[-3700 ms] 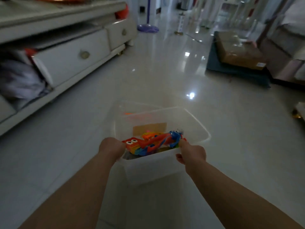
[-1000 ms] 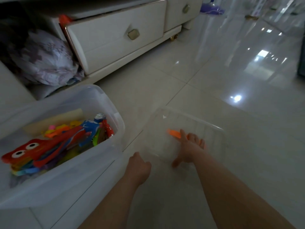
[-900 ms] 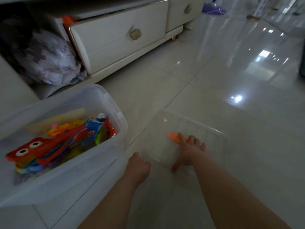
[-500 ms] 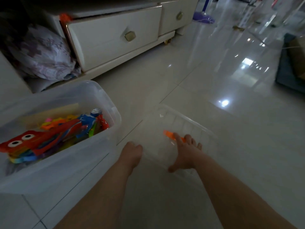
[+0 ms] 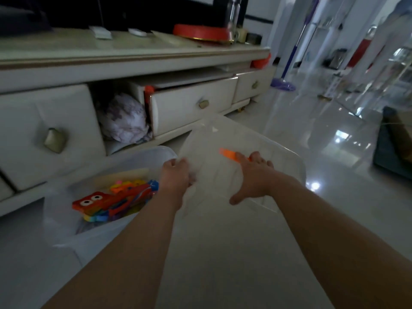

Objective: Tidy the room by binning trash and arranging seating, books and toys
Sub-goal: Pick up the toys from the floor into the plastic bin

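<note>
Glossy pale floor [image 5: 245, 253] runs along a low white cabinet [image 5: 111, 61]. Both hands hold a clear lid [image 5: 278, 157] up off the floor, tilted. The left hand [image 5: 176, 175] is curled round its near left edge. The right hand [image 5: 252, 177] lies over the top, fingers reaching an orange clip [image 5: 229, 153], thumb spread to the near edge. Just left of the lid, below the left hand, sits an uncovered clear bin [image 5: 66, 230] of bright toys [image 5: 107, 201]. Behind it a drawer [image 5: 191, 108] stands pulled out beside bundled cloth [image 5: 124, 119].
</note>
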Action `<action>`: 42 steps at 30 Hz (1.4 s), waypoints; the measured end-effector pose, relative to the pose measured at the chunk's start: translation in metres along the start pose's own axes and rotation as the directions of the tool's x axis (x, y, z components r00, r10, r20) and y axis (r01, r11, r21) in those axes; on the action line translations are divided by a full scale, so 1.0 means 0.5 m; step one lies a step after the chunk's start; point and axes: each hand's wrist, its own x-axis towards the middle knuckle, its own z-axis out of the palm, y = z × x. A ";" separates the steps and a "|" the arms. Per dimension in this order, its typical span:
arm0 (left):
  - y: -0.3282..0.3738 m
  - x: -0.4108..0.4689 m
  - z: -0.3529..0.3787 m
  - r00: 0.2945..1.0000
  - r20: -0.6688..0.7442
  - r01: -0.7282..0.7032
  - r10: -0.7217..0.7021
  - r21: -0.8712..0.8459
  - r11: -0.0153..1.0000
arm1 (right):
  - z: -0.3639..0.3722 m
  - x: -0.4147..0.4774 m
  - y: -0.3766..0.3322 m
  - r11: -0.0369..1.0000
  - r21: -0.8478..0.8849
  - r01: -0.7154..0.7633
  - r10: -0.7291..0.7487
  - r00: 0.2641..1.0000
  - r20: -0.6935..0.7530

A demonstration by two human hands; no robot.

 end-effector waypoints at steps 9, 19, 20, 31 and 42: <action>0.062 0.027 -0.314 0.913 -0.377 -0.070 0.155 0.229 0.971 | 0.015 0.054 -0.308 0.904 -0.228 0.361 -0.339 0.931 0.133; 0.011 0.035 -0.442 0.805 -0.591 0.036 0.053 0.138 0.990 | 0.084 0.089 -0.421 0.909 -0.065 0.411 -0.393 0.900 0.191; 0.004 0.037 -0.450 0.804 -0.594 0.075 0.036 0.162 0.984 | 0.097 0.093 -0.418 0.924 -0.027 0.382 -0.370 0.907 0.200; -0.035 0.057 -0.461 0.795 -0.606 0.377 0.026 0.527 0.762 | 0.168 0.127 -0.291 0.970 0.230 -0.083 0.080 0.997 0.023; -0.047 0.072 -0.465 0.803 -0.592 0.387 0.075 0.612 0.689 | 0.185 0.121 -0.231 0.902 0.388 -0.189 0.212 0.977 -0.016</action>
